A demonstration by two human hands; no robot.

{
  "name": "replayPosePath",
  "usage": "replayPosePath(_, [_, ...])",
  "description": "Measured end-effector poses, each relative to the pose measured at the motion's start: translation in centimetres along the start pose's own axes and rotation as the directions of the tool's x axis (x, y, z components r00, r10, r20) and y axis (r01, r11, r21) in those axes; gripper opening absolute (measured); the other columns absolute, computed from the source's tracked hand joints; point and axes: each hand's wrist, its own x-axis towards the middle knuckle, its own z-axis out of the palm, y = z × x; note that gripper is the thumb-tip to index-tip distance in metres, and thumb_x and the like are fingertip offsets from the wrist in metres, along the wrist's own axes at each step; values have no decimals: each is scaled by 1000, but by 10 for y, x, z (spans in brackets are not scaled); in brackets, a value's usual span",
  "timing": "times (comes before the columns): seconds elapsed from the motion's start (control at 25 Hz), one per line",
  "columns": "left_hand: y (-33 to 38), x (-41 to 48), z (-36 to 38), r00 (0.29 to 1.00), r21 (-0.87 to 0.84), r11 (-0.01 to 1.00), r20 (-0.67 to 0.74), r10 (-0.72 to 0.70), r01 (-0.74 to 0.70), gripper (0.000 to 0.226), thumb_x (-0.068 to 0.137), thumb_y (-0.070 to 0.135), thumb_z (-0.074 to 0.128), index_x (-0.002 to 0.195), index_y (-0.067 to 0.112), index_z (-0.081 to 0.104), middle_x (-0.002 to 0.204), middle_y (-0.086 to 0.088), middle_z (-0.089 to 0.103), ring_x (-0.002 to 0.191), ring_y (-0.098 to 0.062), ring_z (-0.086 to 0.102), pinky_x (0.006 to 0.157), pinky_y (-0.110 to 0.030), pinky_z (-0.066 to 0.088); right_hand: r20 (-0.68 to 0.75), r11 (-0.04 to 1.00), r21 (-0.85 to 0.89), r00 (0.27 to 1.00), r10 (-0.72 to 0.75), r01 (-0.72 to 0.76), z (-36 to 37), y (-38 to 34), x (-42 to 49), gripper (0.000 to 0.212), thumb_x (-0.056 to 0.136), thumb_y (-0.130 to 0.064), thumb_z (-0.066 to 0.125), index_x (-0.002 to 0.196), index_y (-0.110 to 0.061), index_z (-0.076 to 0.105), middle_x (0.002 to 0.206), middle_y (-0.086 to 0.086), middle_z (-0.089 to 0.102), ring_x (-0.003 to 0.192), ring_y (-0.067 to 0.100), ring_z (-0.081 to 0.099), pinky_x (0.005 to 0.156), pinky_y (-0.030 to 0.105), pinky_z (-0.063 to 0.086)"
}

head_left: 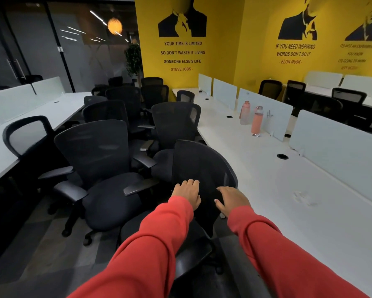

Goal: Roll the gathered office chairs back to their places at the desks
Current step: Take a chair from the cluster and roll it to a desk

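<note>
Two hands (187,193) on chair backrest (202,164)

Wall (223,50): yellow, all txt on it
L quote (182,52): "YOUR TIME IS LIMITED / SO DON'T WASTE IT LIVING / SOMEONE ELSE'S LIFE"
L credit (180,69): "- STEVE JOBS -"
Mid quote (294,50): "IF YOU NEED INSPIRING / WORDS DON'T DO IT"
Mid credit (290,61): "- ELON MUSK -"
R quote (356,53): blurred; approx. "...YOU KNOW / IT'S GOING TO WORK", rest unreadable
</note>
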Motion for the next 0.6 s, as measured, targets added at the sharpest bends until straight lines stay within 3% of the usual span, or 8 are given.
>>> replayPosePath(0.36, [-5, 142, 37, 997, -132, 991, 75, 31, -21, 50, 95, 36, 48, 139, 16, 38, 136, -5, 47, 123, -25, 47, 99, -41, 41, 24, 986, 46, 986, 162, -163, 22, 56, 101, 50, 94, -41, 52, 140, -23, 47, 139, -2, 53, 126, 19, 50, 103, 31, 39])
replayPosePath(0.6, [21, 231, 65, 990, -248, 967, 143, -19, 54, 51, 97, 42, 46, 140, 15, 38, 139, -6, 46, 124, -25, 46, 98, -42, 44, 80, 979, 66, 979, 187, -192, 46, 113, 168, 41, 97, -22, 44, 137, -26, 48, 141, -3, 49, 119, 21, 53, 97, 34, 43])
